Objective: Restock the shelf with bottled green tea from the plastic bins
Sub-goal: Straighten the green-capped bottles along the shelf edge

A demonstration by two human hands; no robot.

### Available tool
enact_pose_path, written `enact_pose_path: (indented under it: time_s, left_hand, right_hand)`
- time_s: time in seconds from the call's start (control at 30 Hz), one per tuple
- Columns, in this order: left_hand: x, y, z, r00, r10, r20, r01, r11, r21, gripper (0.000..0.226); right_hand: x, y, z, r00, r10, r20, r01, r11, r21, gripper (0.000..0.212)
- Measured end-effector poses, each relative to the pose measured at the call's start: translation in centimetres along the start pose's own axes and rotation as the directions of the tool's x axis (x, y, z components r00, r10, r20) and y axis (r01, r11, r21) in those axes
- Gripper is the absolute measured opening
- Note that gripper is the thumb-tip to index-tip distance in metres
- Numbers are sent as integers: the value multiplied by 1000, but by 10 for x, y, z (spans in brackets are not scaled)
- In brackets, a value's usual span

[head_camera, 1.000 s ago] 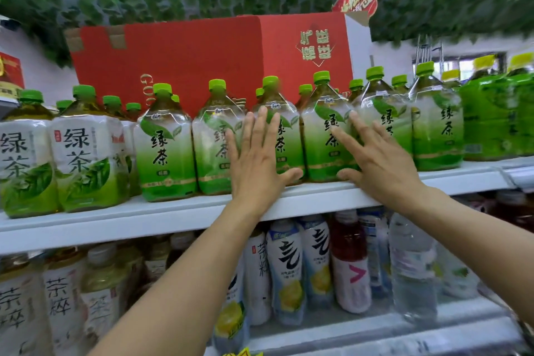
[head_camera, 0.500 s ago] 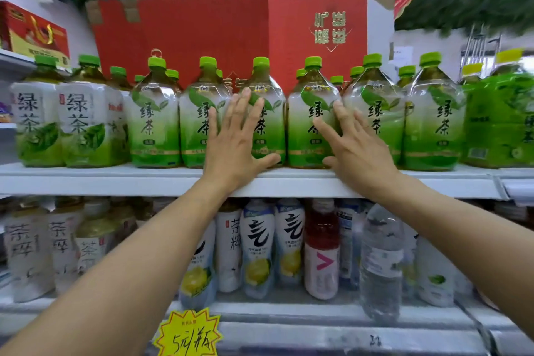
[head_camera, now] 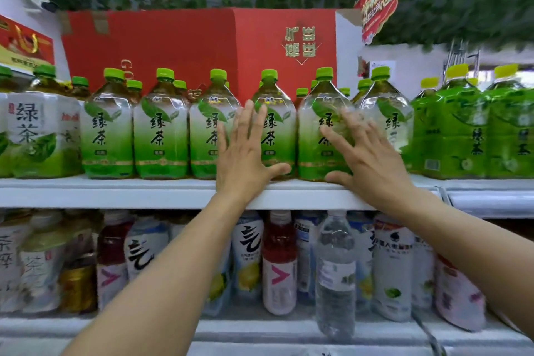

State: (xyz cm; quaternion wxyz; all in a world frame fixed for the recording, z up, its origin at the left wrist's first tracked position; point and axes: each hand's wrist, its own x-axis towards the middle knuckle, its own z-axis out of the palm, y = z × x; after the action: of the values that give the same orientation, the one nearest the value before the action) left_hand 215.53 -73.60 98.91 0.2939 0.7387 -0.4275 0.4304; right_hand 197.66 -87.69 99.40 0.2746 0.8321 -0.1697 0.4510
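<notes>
Bottles of green tea (head_camera: 273,136) stand upright in a front row on the white shelf (head_camera: 115,192), long axes vertical. Left hand (head_camera: 245,153) lies flat on one label, right hand (head_camera: 367,159) on its right neighbour (head_camera: 320,141); both grips wide, holding nothing. Any squaring push goes straight back, far from the person.

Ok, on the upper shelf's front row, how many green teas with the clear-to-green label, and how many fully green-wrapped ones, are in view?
Clear-to-green label bottles: 6
Fully green-wrapped bottles: 2
Total: 8
</notes>
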Motion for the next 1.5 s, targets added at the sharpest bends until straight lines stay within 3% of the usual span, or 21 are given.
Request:
enact_pose_path:
  time_s: [0.4,0.93,1.03,1.13,1.27,1.5]
  left_hand:
    - [-3,1,-2,1000,-6,0,6,1000,19,120]
    - [-6,5,-5,1000,-17,11,17,1000,13,118]
    - [-7,3,-6,1000,-5,13,4,999,48,113]
    - [-6,8,-6,999,46,-13,-44,990,133,99]
    - [4,52,4,992,117,38,-119,990,69,101]
    - [9,72,20,988,132,81,-137,989,55,114]
  right_hand:
    - [5,1,6,999,-12,37,14,998,-62,95]
    - [14,-2,5,989,-21,144,25,999,-24,90]
    - [4,10,-2,994,-66,86,62,997,50,88]
    - [-19,41,0,997,39,-68,-30,991,132,90]
    - [-36,67,-2,970,226,87,-242,915,324,91]
    - [-30,69,5,966,218,137,-253,897,362,93]
